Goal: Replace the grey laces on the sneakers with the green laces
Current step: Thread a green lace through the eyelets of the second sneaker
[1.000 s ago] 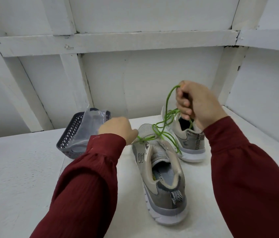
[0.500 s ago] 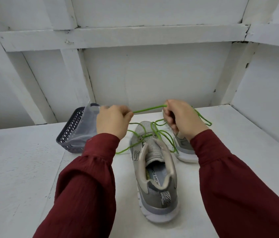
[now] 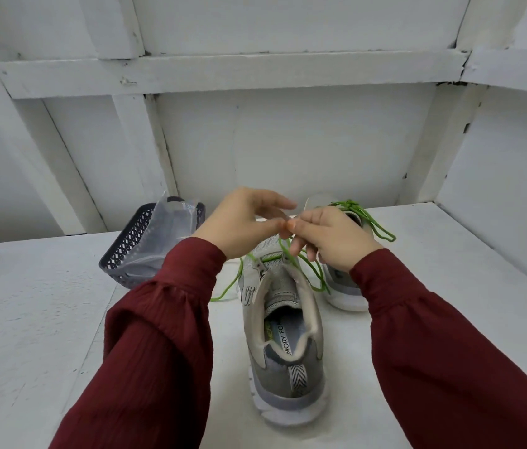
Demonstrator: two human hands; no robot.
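The white table (image 3: pixel 29 319) is carrying two grey sneakers and a dark basket, and your dark red sleeves (image 3: pixel 158 351) are reaching in over it. The near sneaker (image 3: pixel 284 345) is standing at centre with its heel toward you. The basket (image 3: pixel 126 254), holding a clear plastic bag (image 3: pixel 171 228), is sitting off to its left. The far sneaker (image 3: pixel 346 298) is showing just beyond your right wrist, with a looped lace (image 3: pixel 351 205) lying across its top. Your left hand (image 3: pixel 239 222) and right hand (image 3: pixel 336 241) are meeting fingertip to fingertip above the near sneaker's toe. The right grip is pinching the green lace (image 3: pixel 315 275), which is running through the near sneaker's upper eyelets and trailing one end onto the table at left. Whether the left grip, fingers loosely extended, is grasping anything, you cannot tell.
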